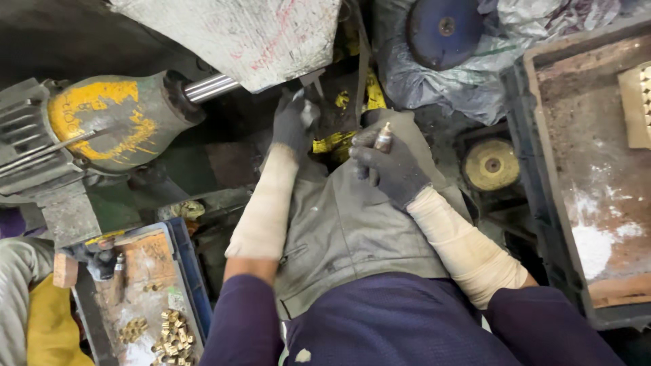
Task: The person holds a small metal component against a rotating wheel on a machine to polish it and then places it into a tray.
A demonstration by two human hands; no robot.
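Right hand (pixel 390 169), gloved, centre of frame: fingers closed around a small brass fitting (pixel 384 137), which sticks up between thumb and forefinger. Left hand (pixel 293 122), also gloved, just above and left of centre: reaching up toward the shaft (pixel 210 87) under the white cover (pixel 237 34). It appears curled on something pale, but I cannot tell whether it grips or only rests. Both forearms wrapped in cloth sleeves. Grey apron (pixel 346 230) over my lap.

Surroundings: yellow-green motor (pixel 115 122), upper left, driving the shaft. Tray (pixel 183 264), lower left, with loose brass pieces (pixel 173 332); another person's gloved hand (pixel 102 263) at its upper edge. Buff wheel (pixel 491 165) lying flat, right of centre; blue disc (pixel 442 28) at top. Dusty crate (pixel 542 169), right edge.

Risks, as I judge them:
- Left glove sits very near the shaft; if it turns, loose glove fabric or sleeve wrap could catch and drag the hand in.
- Fitting is small and held at the fingertips only; a snag at the wheel could throw it or pull my fingers along.
- Apron folds lie close under the work area and could be caught.
- Dust on gloves may weaken my hold.
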